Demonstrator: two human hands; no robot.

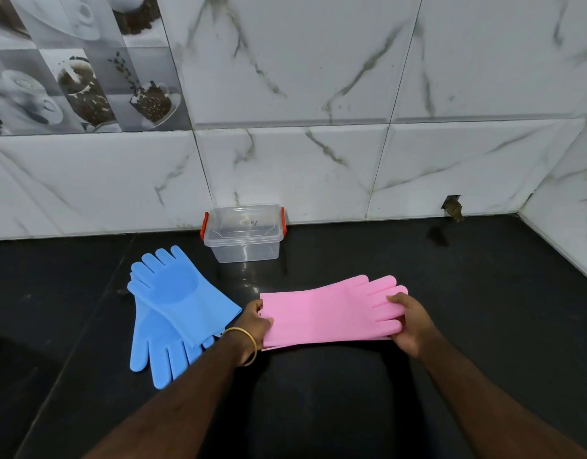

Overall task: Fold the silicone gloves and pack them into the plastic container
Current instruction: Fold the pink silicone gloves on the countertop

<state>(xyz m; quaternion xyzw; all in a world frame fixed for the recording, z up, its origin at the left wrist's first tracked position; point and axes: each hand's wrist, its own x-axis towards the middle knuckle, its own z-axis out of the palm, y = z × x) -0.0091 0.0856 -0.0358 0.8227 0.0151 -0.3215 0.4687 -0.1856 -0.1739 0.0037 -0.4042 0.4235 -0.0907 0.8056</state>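
Left hand (254, 321): grip pinched on cuff end of pink gloves (328, 313). Right hand (409, 321): grip closed over finger end, same gloves, stretched flat between hands above black table (484, 309). Blue gloves (173, 309): stacked on table, left. Plastic container (244, 231): lidded, by wall.

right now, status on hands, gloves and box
Left hand on pink gloves cuff end, right hand on finger end. Blue gloves unfolded. Container lidded, nothing blocking.
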